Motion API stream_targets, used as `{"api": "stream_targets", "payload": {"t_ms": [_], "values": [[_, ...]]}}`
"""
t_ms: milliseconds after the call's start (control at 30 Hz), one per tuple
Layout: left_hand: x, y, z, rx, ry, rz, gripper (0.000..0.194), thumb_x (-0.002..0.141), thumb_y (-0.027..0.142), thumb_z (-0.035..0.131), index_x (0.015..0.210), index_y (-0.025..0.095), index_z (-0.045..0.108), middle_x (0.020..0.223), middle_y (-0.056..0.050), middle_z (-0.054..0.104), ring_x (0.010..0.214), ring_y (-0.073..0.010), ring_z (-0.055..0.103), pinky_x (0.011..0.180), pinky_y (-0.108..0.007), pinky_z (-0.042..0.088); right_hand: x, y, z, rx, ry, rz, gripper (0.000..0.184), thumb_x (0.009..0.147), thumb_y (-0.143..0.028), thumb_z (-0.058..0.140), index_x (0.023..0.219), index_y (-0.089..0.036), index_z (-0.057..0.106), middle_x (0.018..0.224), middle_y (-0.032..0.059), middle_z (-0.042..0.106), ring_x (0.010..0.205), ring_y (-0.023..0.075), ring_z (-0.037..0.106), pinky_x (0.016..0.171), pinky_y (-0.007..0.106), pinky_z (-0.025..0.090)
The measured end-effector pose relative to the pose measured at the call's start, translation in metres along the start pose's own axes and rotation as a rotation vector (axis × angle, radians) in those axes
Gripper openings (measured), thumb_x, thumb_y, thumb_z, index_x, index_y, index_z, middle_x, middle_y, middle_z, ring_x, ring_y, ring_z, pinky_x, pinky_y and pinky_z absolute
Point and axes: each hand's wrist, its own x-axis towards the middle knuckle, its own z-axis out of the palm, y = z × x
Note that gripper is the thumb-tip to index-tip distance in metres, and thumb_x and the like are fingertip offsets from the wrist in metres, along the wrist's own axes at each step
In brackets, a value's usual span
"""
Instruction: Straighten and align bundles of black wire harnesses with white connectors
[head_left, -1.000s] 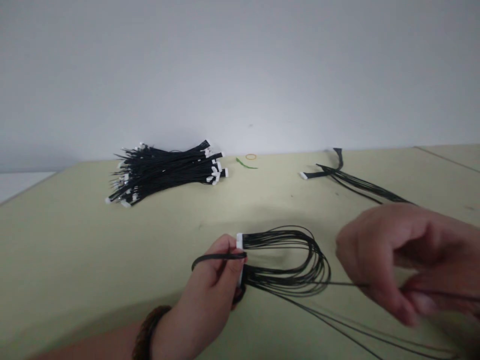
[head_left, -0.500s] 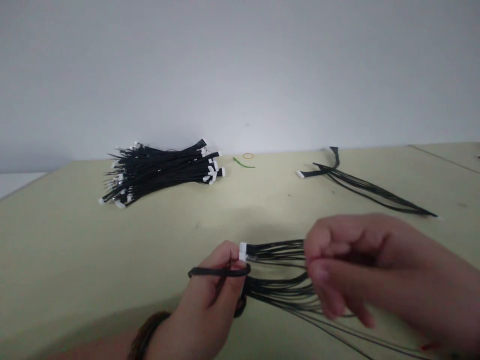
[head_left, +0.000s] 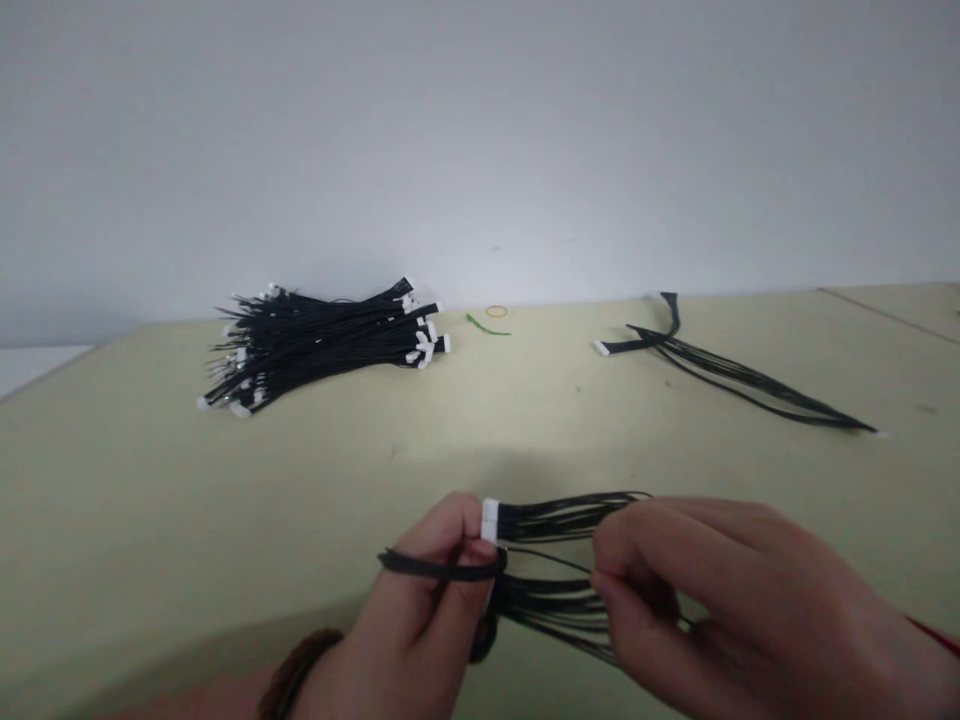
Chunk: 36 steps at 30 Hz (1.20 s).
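At the far left, the pale olive-green surface (head_left: 127,520) carries a loose pile of black wire leads (head_left: 322,347) at its back, their small white connectors sticking out at both ends. Nearer the camera, a dark beaded bracelet (head_left: 298,673) circles the left wrist.

The left hand (head_left: 420,610) is curled closed at the front of the surface, well in front of the pile. Its fingers pinch a white connector (head_left: 490,521) upright at the fingertips, together with a flat black band (head_left: 439,566) that lies across them and sticks out to the left.

From that connector a looped bundle of black wires (head_left: 559,575) runs right, across the gap between the hands, in an upper and a lower group of strands. Its far end goes behind the right hand (head_left: 727,610), so the end of the loop is hidden. That hand's fingers are bent and closed in on the strands, with the fingertips (head_left: 604,585) touching them.

Along the back edge, between the pile and the far bundle, lie a thin green strip (head_left: 484,325) and a small orange rubber band (head_left: 496,311), just apart from each other. Further right lies a second bundle of black wires (head_left: 727,375), with a white connector tip at each end. A thin red line (head_left: 934,636) crosses the lower right corner.
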Motion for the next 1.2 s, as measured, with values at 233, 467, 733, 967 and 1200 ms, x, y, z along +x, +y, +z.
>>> {"api": "stream_targets", "payload": {"t_ms": [233,467,733,967,1200], "values": [[-0.002,-0.001,0.001,0.047,0.043,-0.040,0.031,0.090,0.047,0.032,0.076,0.023,0.044,0.058,0.006,0.035,0.050,-0.0099,0.031,0.044,-0.020,0.029,-0.001,0.001,0.000,-0.006,-0.009,-0.006,0.014,0.070,-0.008,0.046,0.065,-0.022,0.044,0.053,-0.0090,0.045,0.047,0.0058,0.040,0.046,0.022,0.026],[-0.002,-0.005,0.000,0.045,0.027,0.017,0.028,0.091,0.043,0.033,0.074,0.023,0.042,0.059,0.005,0.035,0.051,-0.0100,0.032,0.045,-0.019,0.029,-0.002,0.002,-0.001,-0.012,-0.081,-0.044,0.014,0.075,-0.010,0.047,0.068,-0.021,0.045,0.055,-0.0081,0.046,0.046,0.0071,0.039,0.046,0.025,0.025],[-0.003,-0.008,-0.002,0.130,0.008,0.058,0.024,0.092,0.038,0.032,0.076,0.023,0.041,0.063,0.005,0.034,0.055,-0.0111,0.030,0.047,-0.021,0.029,-0.001,0.004,0.000,-0.055,-0.092,-0.021,0.015,0.081,-0.014,0.046,0.069,-0.022,0.041,0.055,-0.0075,0.044,0.045,0.0091,0.038,0.046,0.027,0.022],[-0.005,-0.009,-0.004,0.163,-0.002,0.060,0.021,0.092,0.037,0.034,0.079,0.023,0.044,0.065,0.004,0.037,0.057,-0.0115,0.032,0.049,-0.021,0.031,0.000,-0.001,0.004,-0.036,-0.092,-0.033,0.013,0.080,-0.014,0.051,0.072,-0.022,0.045,0.061,-0.0073,0.049,0.051,0.0098,0.044,0.049,0.026,0.027],[-0.002,-0.006,0.000,0.039,-0.027,0.066,0.022,0.090,0.035,0.039,0.076,0.021,0.048,0.061,0.004,0.041,0.054,-0.0100,0.035,0.048,-0.019,0.033,0.006,0.001,0.016,-0.045,-0.123,-0.144,0.015,0.088,-0.015,0.046,0.074,-0.019,0.048,0.067,-0.0032,0.051,0.058,0.0125,0.045,0.054,0.027,0.031]]}}
